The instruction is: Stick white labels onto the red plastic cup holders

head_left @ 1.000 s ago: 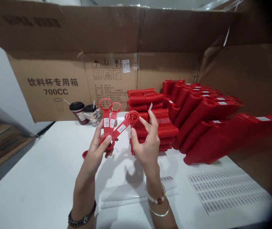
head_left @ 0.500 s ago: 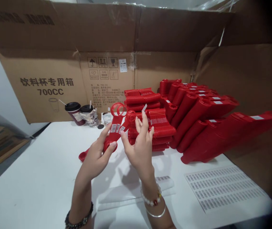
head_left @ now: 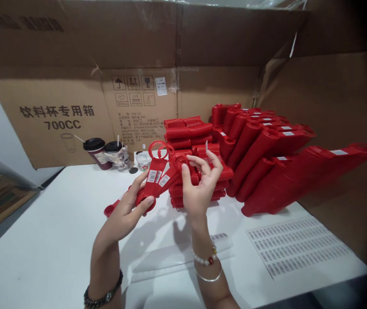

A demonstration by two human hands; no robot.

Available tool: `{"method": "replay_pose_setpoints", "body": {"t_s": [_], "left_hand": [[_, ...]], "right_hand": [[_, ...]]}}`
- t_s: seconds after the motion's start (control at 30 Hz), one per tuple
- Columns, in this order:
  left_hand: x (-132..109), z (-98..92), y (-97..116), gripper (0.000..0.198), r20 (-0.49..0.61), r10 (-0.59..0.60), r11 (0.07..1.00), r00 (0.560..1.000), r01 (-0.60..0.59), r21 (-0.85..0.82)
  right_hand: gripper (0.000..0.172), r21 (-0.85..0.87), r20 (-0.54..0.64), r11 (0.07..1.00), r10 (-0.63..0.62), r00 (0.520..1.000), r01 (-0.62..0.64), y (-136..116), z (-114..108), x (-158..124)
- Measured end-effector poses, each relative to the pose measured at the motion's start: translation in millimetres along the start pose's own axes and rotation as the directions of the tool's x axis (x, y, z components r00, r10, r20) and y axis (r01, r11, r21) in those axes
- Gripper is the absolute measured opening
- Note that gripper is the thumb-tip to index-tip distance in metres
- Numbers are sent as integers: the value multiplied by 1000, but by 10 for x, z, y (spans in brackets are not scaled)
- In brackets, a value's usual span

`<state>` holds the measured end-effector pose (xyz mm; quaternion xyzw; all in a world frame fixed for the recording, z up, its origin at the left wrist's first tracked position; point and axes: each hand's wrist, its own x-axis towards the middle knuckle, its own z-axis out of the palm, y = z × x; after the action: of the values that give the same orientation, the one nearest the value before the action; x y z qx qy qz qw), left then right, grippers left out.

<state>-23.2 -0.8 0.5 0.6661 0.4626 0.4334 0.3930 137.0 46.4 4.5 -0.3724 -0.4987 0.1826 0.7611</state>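
My left hand (head_left: pixel 126 214) is closed around several flat red plastic pieces (head_left: pixel 148 186), fanned out, with round ring-shaped ends and white barcode labels on their necks. Thumb and fingers of my right hand (head_left: pixel 200 184) pinch the round end of the rightmost fanned piece (head_left: pixel 178 162). A small white sticker (head_left: pixel 206 146) stands up from a fingertip of that hand. Another red piece (head_left: pixel 108 210) pokes out to the left behind my left hand. Just beyond my right hand lie stacked bundles of the same red pieces (head_left: pixel 188 131), partly hidden by it.
Long rows of nested red pieces (head_left: pixel 257 146) with labels on top stand at the right. A sheet of barcode stickers (head_left: pixel 296 244) lies at the front right, and a curled backing sheet (head_left: pixel 160 264) under my forearms. Lidded cups (head_left: pixel 96 150) stand before the cardboard wall (head_left: pixel 57 94).
My right hand has moved slightly and now grips the round end of the rightmost piece, which has swung outward so its label shows fully. The view has shifted a little.
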Motion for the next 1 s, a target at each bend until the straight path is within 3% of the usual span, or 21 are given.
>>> {"method": "replay_pose_setpoints", "body": {"t_s": [0.2, 0.3, 0.37, 0.53, 0.67, 0.77, 0.87, 1.0], "left_hand": [[25, -31, 3, 53, -18, -41, 997, 999, 39, -69], [51, -11, -19, 32, 1, -41, 995, 999, 41, -95], [66, -1, -39, 23, 37, -21, 996, 999, 24, -81], [96, 14, -45, 21, 51, 15, 1000, 999, -15, 4], [111, 24, -11, 24, 81, 17, 990, 997, -28, 139], [103, 33, -2, 26, 136, 16, 987, 991, -37, 154], [85, 41, -14, 26, 132, 13, 998, 991, -21, 57], [84, 50, -39, 30, 44, -35, 989, 998, 41, -143]], "right_hand": [[38, 35, -5, 997, 63, 998, -63, 43, -51, 61], [38, 58, -14, 994, 99, 995, -98, 67, -45, 56], [38, 52, -13, 987, 152, 988, -151, 98, -47, 61], [39, -13, 9, 969, 247, 969, -247, 179, -81, 100], [34, -7, -13, 988, 156, 988, -157, 122, -104, 103], [39, 47, 117, 998, 40, 992, -46, -9, -122, 84], [46, 101, 246, 993, -81, 966, 58, -113, -163, 77], [21, 33, 269, 999, -31, 963, 23, -113, -254, 100]]}}
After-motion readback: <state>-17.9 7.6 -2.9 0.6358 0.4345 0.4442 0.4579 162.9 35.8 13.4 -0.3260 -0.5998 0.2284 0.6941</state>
